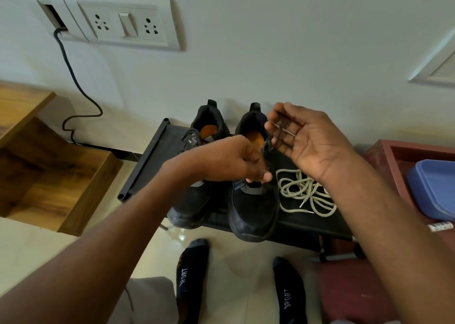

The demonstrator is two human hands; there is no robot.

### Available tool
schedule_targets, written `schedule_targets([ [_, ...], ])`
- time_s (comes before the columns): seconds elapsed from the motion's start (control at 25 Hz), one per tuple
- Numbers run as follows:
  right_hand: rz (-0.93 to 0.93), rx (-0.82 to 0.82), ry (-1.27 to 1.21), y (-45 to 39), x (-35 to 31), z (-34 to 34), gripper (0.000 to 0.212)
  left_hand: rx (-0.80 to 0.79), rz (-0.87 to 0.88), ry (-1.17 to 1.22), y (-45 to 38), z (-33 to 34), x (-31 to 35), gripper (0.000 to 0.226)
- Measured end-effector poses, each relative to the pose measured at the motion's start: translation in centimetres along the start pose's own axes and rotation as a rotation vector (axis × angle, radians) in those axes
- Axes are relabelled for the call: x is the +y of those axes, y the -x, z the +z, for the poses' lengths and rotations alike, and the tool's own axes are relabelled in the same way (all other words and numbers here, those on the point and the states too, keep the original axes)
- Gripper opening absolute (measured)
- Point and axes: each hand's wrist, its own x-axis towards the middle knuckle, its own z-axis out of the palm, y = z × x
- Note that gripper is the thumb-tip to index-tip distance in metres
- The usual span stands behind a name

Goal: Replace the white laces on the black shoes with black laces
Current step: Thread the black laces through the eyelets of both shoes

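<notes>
Two black shoes stand side by side on a black stand (147, 161), the left shoe (194, 200) and the right shoe (256, 210), toes toward me. My left hand (234, 161) hovers over the right shoe's tongue, fingers curled and pinching a black lace. My right hand (310, 136) is raised above and right of that shoe, palm up, with black lace (283, 131) strands draped across its loosely bent fingers. A pile of white laces (305, 193) lies on the stand to the right of the right shoe.
A wooden shelf unit (49, 166) sits to the left, a maroon tray (394, 156) with a blue container (433, 188) to the right. A wall socket panel (123, 23) with a black cable (73, 82) is behind. My socked feet (192, 274) rest on the floor.
</notes>
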Motion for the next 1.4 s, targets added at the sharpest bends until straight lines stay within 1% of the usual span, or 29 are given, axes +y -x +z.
schedule_targets([
  [0.04,-0.006,-0.013,-0.016,-0.1,0.0,0.0,0.015,0.110,0.001,0.033,0.0,-0.3,-0.2,0.017],
  [0.12,0.001,-0.041,0.053,-0.2,0.1,0.0,0.017,0.474,-0.008,0.205,0.0,-1.1,-0.7,0.016],
  [0.16,0.005,-0.060,0.112,-0.2,0.1,0.0,0.017,0.611,-0.017,0.314,-0.1,-1.4,-0.8,0.017],
  [0.2,0.008,-0.090,0.159,-0.1,0.0,0.0,0.016,0.647,-0.024,0.406,-0.2,-1.5,-0.8,0.023],
  [0.24,0.015,-0.135,0.194,0.0,0.0,0.1,0.015,0.588,-0.019,0.470,-0.4,-1.5,-0.7,0.032],
  [0.28,0.018,-0.181,0.211,0.1,-0.1,0.2,0.015,0.482,-0.003,0.499,-0.6,-1.2,-0.7,0.040],
  [0.32,0.009,-0.207,0.214,0.2,-0.1,0.3,0.014,0.373,0.016,0.508,-0.9,-0.9,-0.6,0.045],
  [0.36,-0.010,-0.198,0.208,0.3,-0.2,0.3,0.014,0.296,0.035,0.520,-1.0,-0.7,-0.6,0.046],
  [0.4,-0.037,-0.145,0.190,0.1,-0.3,0.0,0.014,0.266,0.045,0.535,-1.2,-0.6,-0.6,0.043],
  [0.44,-0.071,-0.055,0.170,-0.1,-0.5,-0.4,0.014,0.285,0.035,0.545,-1.2,-0.7,-0.8,0.039],
  [0.48,-0.102,0.060,0.171,-0.3,-0.6,-0.9,0.014,0.335,0.010,0.563,-1.3,-0.9,-1.1,0.033],
  [0.52,-0.129,0.186,0.242,-0.7,-0.6,-1.5,0.015,0.396,-0.020,0.582,-1.3,-1.1,-1.4,0.028],
  [0.56,-0.152,0.299,0.424,-0.9,-0.5,-2.1,0.017,0.451,-0.044,0.596,-1.3,-1.2,-1.8,0.024],
  [0.6,-0.160,0.366,0.682,-1.0,-0.2,-2.5,0.019,0.488,-0.059,0.593,-1.3,-1.2,-2.1,0.022],
  [0.64,-0.164,0.362,0.938,-1.0,0.3,-2.8,0.018,0.504,-0.071,0.572,-1.4,-1.2,-2.3,0.021],
  [0.68,-0.172,0.311,1.147,-0.9,0.8,-2.6,0.016,0.499,-0.079,0.542,-1.5,-1.0,-2.3,0.019],
  [0.72,-0.202,0.252,1.270,-0.7,1.3,-1.9,0.015,0.483,-0.082,0.519,-1.6,-0.8,-2.2,0.017],
  [0.76,-0.259,0.198,1.309,-0.6,1.6,-1.2,0.020,0.469,-0.081,0.512,-1.7,-0.6,-2.0,0.017],
  [0.8,-0.307,0.132,1.259,-0.6,1.9,-0.5,0.025,0.462,-0.075,0.520,-1.7,-0.4,-1.8,0.018],
  [0.84,-0.316,0.062,1.144,-0.6,1.9,0.0,0.025,0.466,-0.063,0.536,-1.8,-0.2,-1.6,0.021],
  [0.88,-0.304,0.008,1.023,-0.6,2.1,0.4,0.020,0.477,-0.049,0.554,-1.9,-0.1,-1.4,0.023],
  [0.92,-0.298,-0.003,0.961,-0.7,2.2,0.4,0.014,0.491,-0.039,0.566,-1.9,0.0,-1.4,0.024],
  [1.0,-0.323,0.072,0.960,-0.9,2.0,0.0,0.008,0.503,-0.038,0.570,-2.0,-0.1,-1.5,0.021],
  [1.08,-0.348,0.142,1.017,-1.0,1.8,-0.7,0.008,0.492,-0.059,0.577,-2.1,-0.2,-1.7,0.018],
  [1.12,-0.346,0.146,1.034,-1.1,1.9,-0.8,0.009,0.483,-0.072,0.577,-2.1,-0.3,-1.8,0.018],
  [1.2,-0.330,0.100,0.988,-1.1,2.2,-0.5,0.011,0.459,-0.081,0.530,-2.1,-0.3,-2.2,0.016],
  [1.28,-0.360,0.081,0.965,-1.0,2.8,0.1,0.008,0.445,-0.074,0.482,-2.1,-0.2,-2.1,0.013],
  [1.32,-0.386,0.090,0.992,-1.0,3.1,0.3,0.003,0.445,-0.076,0.467,-2.1,-0.2,-2.1,0.013],
  [1.4,-0.414,0.139,1.066,-1.0,3.1,0.3,0.006,0.483,-0.100,0.385,-2.3,-0.4,-2.4,0.013],
])
